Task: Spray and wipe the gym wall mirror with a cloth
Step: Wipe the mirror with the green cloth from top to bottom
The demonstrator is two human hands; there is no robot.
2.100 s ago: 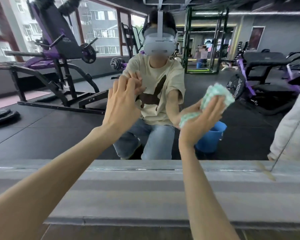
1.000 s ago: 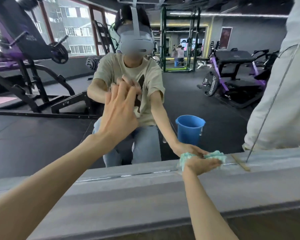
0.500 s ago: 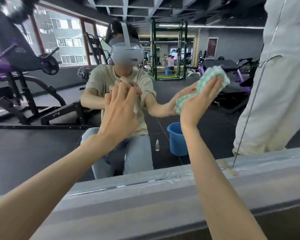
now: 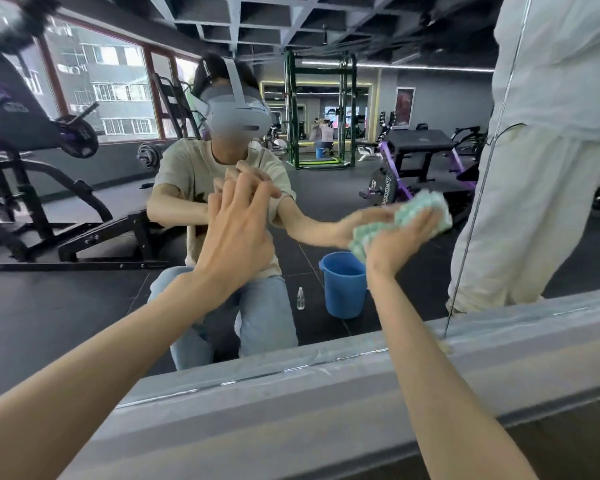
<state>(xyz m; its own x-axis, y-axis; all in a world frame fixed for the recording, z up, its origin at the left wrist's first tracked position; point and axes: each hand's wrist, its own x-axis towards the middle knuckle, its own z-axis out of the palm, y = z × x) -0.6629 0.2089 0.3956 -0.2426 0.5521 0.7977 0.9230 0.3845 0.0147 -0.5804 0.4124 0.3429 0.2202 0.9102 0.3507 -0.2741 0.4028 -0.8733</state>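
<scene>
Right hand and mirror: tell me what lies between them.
In the head view, the green cloth lies between the right hand and the mirror, pressed against the glass.

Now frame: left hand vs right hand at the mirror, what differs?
The left hand lies bare on the gym wall mirror, while the right hand presses a bunched green-and-white cloth against it. The left hand's fingers point up; the right hand's fingers slant up and to the right. The left hand looks sharp, the right hand slightly blurred. Both have straight fingers at the glass.
</scene>
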